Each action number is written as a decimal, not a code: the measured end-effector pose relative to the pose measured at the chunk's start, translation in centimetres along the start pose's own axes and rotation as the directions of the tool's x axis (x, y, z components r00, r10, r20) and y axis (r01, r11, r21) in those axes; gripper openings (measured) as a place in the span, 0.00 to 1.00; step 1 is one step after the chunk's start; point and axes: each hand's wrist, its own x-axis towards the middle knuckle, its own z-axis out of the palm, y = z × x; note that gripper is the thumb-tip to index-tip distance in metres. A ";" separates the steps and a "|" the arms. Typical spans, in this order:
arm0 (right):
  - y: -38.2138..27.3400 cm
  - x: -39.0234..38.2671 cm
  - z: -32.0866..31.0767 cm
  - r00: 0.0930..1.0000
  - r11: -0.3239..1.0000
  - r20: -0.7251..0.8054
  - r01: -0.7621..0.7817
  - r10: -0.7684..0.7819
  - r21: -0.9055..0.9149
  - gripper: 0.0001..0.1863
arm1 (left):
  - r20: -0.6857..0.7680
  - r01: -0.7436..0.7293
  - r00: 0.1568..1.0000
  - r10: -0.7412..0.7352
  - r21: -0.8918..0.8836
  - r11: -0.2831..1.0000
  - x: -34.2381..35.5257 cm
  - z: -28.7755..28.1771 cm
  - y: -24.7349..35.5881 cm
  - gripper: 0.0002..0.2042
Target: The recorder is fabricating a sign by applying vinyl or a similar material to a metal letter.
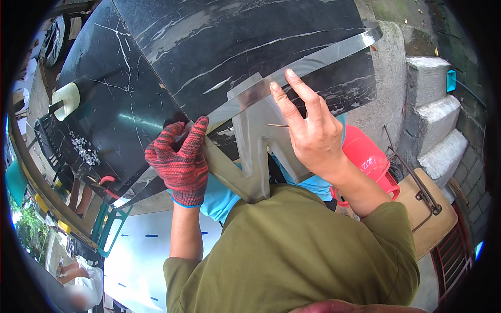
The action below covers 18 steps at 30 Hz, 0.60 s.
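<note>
A long shiny metal strip [329, 58] runs slantwise across the black marble-patterned table [209, 47], its far right end curled. Against it lies a grey metal piece shaped like an angular letter [250, 172], reaching over the table's near edge toward my body. My left hand [180, 159], in a red-and-black striped knit glove, pinches the strip where it meets the piece's left corner. My bare right hand [315, 128] rests index and middle fingertips on the strip. From its curled fingers sticks a thin brown rod [276, 125]; its other end is hidden.
Red-handled pliers [107, 180] and small shiny scraps [85, 148] lie at left, near a roll of pale tape [66, 101]. A red plastic tub [360, 156] stands at right, by concrete steps [438, 115] and a wooden board [417, 219]. Another person [86, 281] is at lower left.
</note>
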 end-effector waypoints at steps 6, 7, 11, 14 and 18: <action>-0.1 -0.1 0.2 1.000 1.000 -0.020 0.004 -0.004 -0.007 0.34 | 0.018 0.013 1.000 -0.012 -0.081 0.997 0.3 0.0 -0.2 0.23; -0.1 -0.1 0.2 1.000 1.000 -0.015 -0.001 0.001 -0.008 0.34 | 0.005 -0.003 1.000 0.003 -0.059 0.998 0.4 0.0 -0.1 0.23; -0.1 -0.1 0.2 1.000 1.000 -0.031 0.001 -0.001 -0.004 0.34 | 0.008 0.003 1.000 -0.002 -0.075 0.997 0.5 -0.1 0.0 0.22; -0.1 -0.1 0.1 1.000 1.000 -0.009 -0.003 0.003 -0.009 0.34 | -0.001 -0.010 1.000 0.010 -0.080 0.997 0.7 -0.1 0.0 0.22; -0.1 0.1 0.1 1.000 1.000 -0.007 -0.009 0.009 -0.009 0.34 | -0.020 -0.019 1.000 0.018 -0.063 0.998 0.6 0.0 -0.2 0.21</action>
